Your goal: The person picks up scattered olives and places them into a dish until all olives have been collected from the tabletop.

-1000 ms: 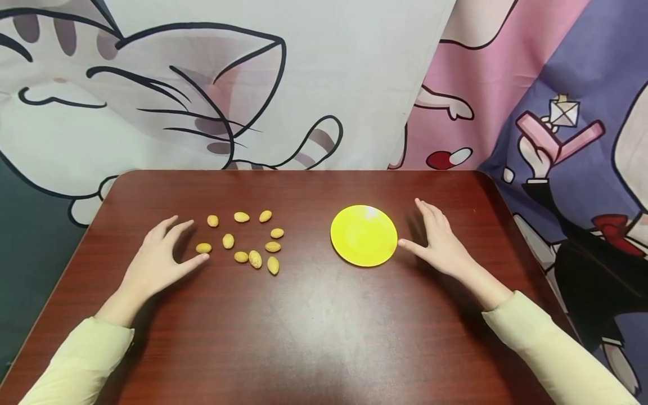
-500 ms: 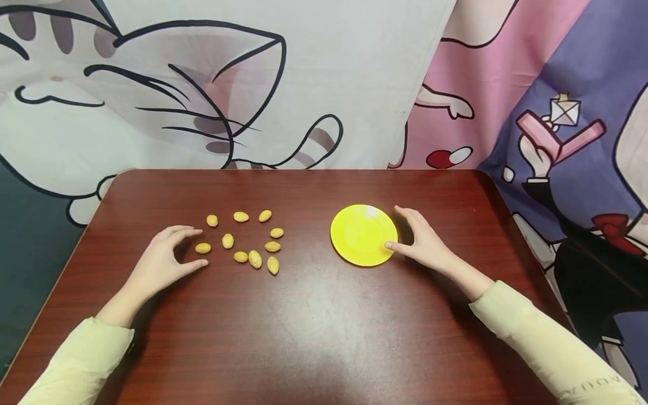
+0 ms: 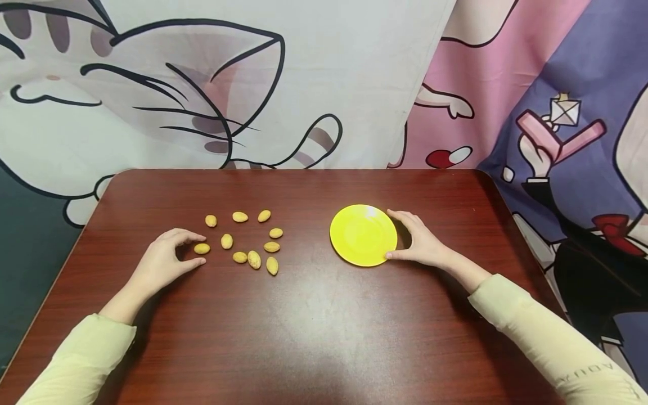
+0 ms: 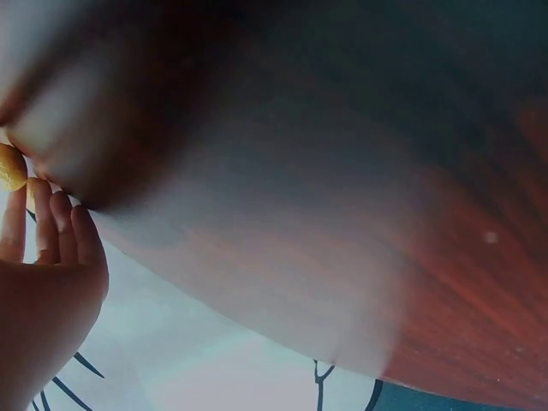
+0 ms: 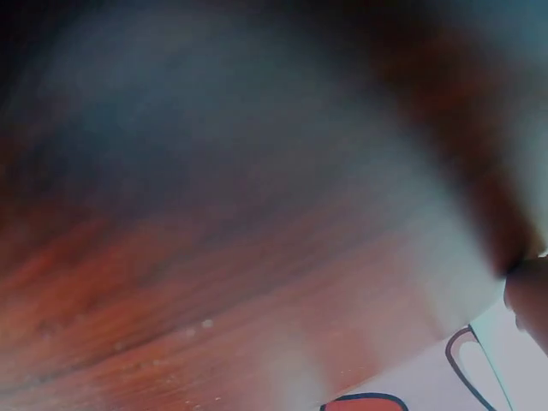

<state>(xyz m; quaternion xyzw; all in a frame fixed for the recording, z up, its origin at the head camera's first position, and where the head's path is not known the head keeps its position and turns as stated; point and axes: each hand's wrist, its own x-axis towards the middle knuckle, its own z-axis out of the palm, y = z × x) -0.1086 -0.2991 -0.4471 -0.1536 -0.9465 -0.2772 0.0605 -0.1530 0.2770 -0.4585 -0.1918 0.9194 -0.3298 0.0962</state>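
Note:
In the head view, my left hand (image 3: 159, 261) lies low over the table at the left, thumb and fingers apart. Between them sits a small yellow oval piece (image 3: 202, 248), nut-like in shape, with gaps around it. Just right of it are several similar pieces, one of them a rough-skinned oval (image 3: 254, 260). My right hand (image 3: 419, 241) holds the right rim of a round yellow plate (image 3: 363, 235), thumb at the near side and fingers at the far side. The left wrist view shows the left fingers (image 4: 64, 231) beside a yellow piece (image 4: 12, 168); the right wrist view is mostly blurred.
The dark red-brown wooden table (image 3: 304, 326) has rounded back corners. Behind it hangs a cartoon-printed cloth (image 3: 364, 84), meeting the table's back edge. Pale sleeves cover both forearms.
My right hand has moved left to the plate, and its thumb and fingers have come onto the rim. The left fingers have lowered and drawn in around the nearest yellow piece.

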